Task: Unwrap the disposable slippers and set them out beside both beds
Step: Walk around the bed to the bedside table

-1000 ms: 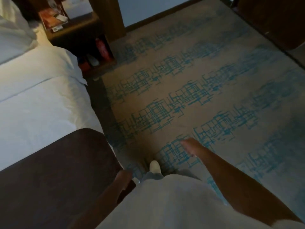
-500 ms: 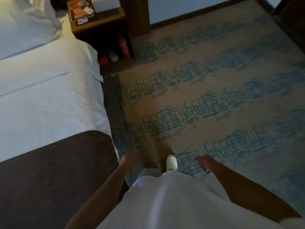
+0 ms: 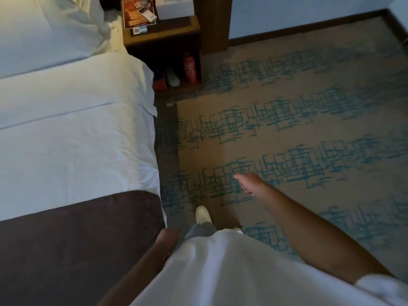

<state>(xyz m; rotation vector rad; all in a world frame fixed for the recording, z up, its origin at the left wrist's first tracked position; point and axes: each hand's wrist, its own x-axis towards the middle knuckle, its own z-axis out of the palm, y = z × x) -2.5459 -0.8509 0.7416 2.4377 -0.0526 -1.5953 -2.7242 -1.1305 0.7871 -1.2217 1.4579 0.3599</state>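
A bed point(image 3: 72, 138) with white sheets and a dark brown runner fills the left. In the lower shelf of the wooden nightstand point(image 3: 163, 38) lies a whitish wrapped item point(image 3: 172, 77) that may be slippers, between a red-and-blue box point(image 3: 159, 81) and a red bottle point(image 3: 189, 68). My right hand point(image 3: 248, 183) hangs over the carpet with fingers loosely extended, holding nothing. My left hand point(image 3: 169, 236) hangs by the bed's corner, blurred and partly hidden by my shirt, apparently empty.
Patterned beige and blue carpet point(image 3: 309, 133) stretches to the right up to a dark baseboard point(image 3: 309, 33). A menu card and a white tissue box point(image 3: 174, 6) sit on top of the nightstand. My white shoe point(image 3: 202, 214) steps beside the bed.
I have walked along the bed toward the nightstand, which now looks closer. My right hand swung forward and my left hand swung back to my side.
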